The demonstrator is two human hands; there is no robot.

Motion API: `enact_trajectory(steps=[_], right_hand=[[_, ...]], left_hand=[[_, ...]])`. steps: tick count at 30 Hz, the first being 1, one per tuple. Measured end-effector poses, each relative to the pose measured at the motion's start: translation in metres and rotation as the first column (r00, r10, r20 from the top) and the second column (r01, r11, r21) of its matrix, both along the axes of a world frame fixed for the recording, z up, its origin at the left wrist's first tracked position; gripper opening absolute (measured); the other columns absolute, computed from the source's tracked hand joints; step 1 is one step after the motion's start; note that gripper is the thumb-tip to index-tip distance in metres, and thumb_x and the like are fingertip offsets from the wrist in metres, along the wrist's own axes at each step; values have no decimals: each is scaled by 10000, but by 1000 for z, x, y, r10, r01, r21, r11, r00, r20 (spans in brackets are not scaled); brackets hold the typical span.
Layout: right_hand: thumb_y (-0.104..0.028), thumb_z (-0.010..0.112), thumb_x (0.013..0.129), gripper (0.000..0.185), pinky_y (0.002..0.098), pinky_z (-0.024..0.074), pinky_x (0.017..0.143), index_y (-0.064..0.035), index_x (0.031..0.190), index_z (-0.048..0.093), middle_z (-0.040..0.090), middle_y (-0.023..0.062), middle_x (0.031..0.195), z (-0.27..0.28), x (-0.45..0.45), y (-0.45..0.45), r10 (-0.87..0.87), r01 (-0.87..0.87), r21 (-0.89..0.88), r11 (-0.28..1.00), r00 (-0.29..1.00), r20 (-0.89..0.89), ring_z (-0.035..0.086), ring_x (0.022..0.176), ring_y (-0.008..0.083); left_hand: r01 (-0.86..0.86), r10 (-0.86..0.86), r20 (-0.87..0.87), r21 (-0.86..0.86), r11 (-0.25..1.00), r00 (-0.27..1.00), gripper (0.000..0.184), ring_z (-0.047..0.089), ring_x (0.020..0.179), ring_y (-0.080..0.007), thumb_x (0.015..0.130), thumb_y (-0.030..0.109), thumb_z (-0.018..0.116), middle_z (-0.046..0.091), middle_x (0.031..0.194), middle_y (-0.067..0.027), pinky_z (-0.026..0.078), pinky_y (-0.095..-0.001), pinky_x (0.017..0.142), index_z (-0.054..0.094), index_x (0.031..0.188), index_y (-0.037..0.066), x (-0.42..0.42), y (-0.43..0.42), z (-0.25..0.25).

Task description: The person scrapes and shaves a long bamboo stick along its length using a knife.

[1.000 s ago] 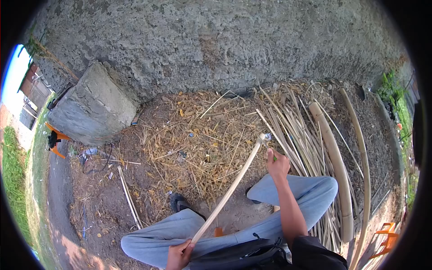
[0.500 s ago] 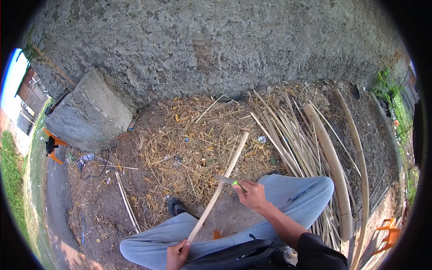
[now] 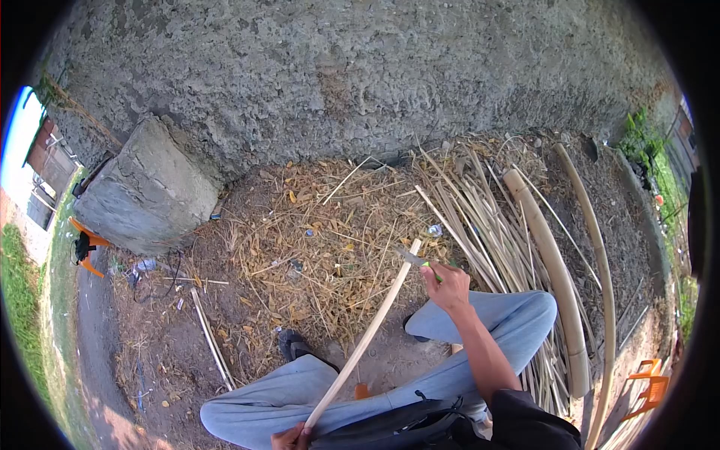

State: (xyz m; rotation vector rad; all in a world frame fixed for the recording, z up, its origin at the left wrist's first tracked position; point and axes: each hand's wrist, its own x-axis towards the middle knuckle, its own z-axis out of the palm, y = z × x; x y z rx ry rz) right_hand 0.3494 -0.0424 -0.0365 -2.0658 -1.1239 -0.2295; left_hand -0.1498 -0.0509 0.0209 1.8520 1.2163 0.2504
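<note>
Holding a pale strip [image 3: 367,339], the left hand [image 3: 289,438] is closed; the right hand [image 3: 451,286] clasps a green-handled knife [image 3: 424,264].

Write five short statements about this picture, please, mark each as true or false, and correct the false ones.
1. The right hand holds a knife. True.
2. The left hand holds nothing. False: it grips the near end of a pale strip.
3. The knife's blade is by the pale strip's far end. True.
4. The concrete block stands at the picture's right. False: it stands at the left.
5. A pile of strips lies on the ground, right of the pale strip. True.
</note>
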Motion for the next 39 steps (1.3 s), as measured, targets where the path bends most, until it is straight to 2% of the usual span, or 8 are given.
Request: enact_trajectory(steps=[4, 10, 13, 16, 19, 23, 33, 39], right_hand=[[-323, 697, 926, 270, 406, 461, 450, -57, 932, 743, 654, 95, 633, -6, 0, 8, 20, -21, 59, 998, 1000, 6, 642, 511, 271], [-359, 611, 990, 361, 457, 443, 549, -17, 970, 723, 598, 147, 606, -21, 57, -14, -397, 359, -240, 902, 908, -136, 593, 527, 291], [-341, 584, 1018, 370, 364, 404, 524, -5, 987, 735, 526, 84, 557, -28, 52, -13, -396, 446, 74, 892, 850, -348, 503, 509, 146], [-271, 570, 1030, 339, 279, 350, 505, 19, 1001, 742, 471, -15, 576, 1, -3, -9, -93, 215, 144, 966, 807, -583, 408, 553, 53], [-217, 615, 999, 276, 290, 363, 477, 30, 1024, 735, 546, 16, 597, 27, -68, -9, 153, -92, 132, 987, 792, -592, 445, 525, 72], [-246, 693, 934, 285, 366, 516, 515, 20, 1026, 735, 722, 174, 807, 39, -128, -13, 397, -380, 133, 915, 791, -466, 681, 593, 306], [-250, 723, 907, 249, 364, 530, 503, -39, 1037, 742, 740, 120, 869, 14, -163, -20, 528, -521, 124, 845, 772, -355, 691, 602, 275], [-247, 748, 882, 246, 365, 508, 462, -40, 1014, 727, 715, 86, 799, 6, -161, -24, 543, -538, 105, 836, 785, -298, 668, 564, 272]], left_hand=[[7, -6, -31, 37, 999, 1000, 282, 586, 573, -129, 1019, 253, 591, 696, 710, -81, 461, -313, 524, 743, 1005, 16, -22, -6, -12], [22, -24, 7, 197, 980, 1000, 254, 700, 687, -217, 1008, 214, 590, 732, 802, -154, 524, -347, 609, 737, 1067, 15, -40, -8, 4], [-10, 45, -173, 200, 980, 984, 249, 703, 724, -326, 1011, 204, 574, 716, 821, -194, 531, -390, 663, 724, 1108, 31, -22, -11, 12], [18, 3, -168, 121, 993, 986, 274, 628, 624, -362, 1031, 255, 541, 660, 728, -180, 483, -430, 618, 695, 1129, 51, 17, 1, 26], [15, -4, -63, 167, 986, 998, 273, 569, 567, -171, 1014, 284, 587, 628, 671, -106, 458, -336, 569, 691, 1058, 35, 52, 18, 8], [-33, 25, 81, 109, 993, 996, 324, 552, 591, -86, 995, 248, 628, 659, 711, -73, 465, -288, 581, 677, 1219, 20, 97, 36, 6], [-150, 302, 278, -461, 875, 912, 339, 490, 596, -62, 1040, 195, 565, 618, 818, 5, 411, -224, 537, 632, 1337, 44, 151, 57, -1], [-111, 346, 277, -615, 781, 896, 258, 398, 538, -34, 1057, 204, 532, 487, 648, 43, 313, -226, 482, 696, 1076, 6, 149, 61, -6]])
